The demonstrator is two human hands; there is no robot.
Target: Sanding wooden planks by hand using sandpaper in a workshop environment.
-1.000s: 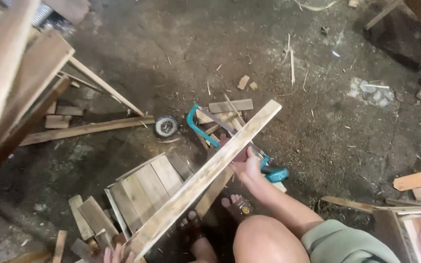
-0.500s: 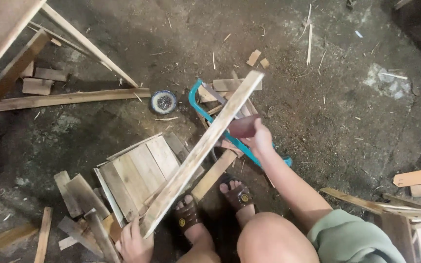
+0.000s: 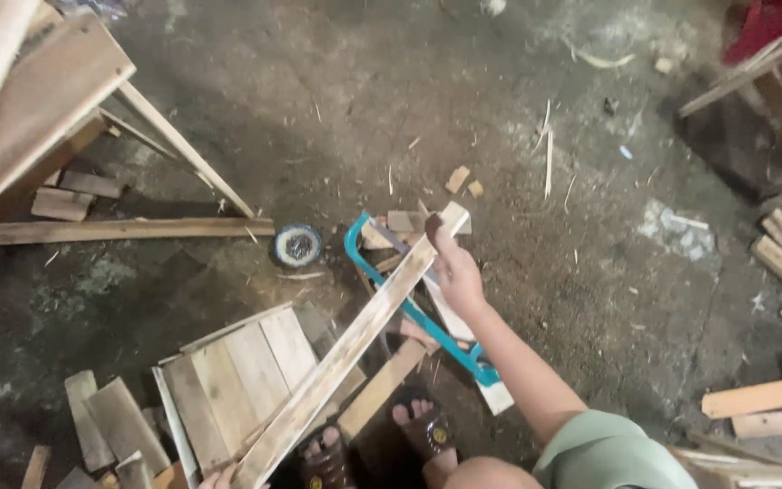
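Note:
A long pale wooden slat [image 3: 346, 353] runs diagonally from the bottom edge up to the middle of the view. My right hand [image 3: 456, 272] grips it near its far upper end, thumb on the top face. Only the fingers of my left hand [image 3: 214, 476] show at the bottom edge, holding the slat's near end. Under the slat a teal-framed hand saw [image 3: 418, 317] lies on the dirty concrete floor over short offcuts. My sandalled feet [image 3: 427, 433] rest just below it.
A small slatted wooden panel [image 3: 237, 380] lies left of the slat, with loose boards [image 3: 106, 421] beside it. A round blue-rimmed disc [image 3: 298, 244] sits near a long plank [image 3: 128, 230]. Stacked boards [image 3: 20, 109] fill the upper left; more offcuts [image 3: 762, 398] lie at the right.
My right hand has slid up the slat from its middle to near its far end. The view has shifted, so my left hand now sits mostly below the frame.

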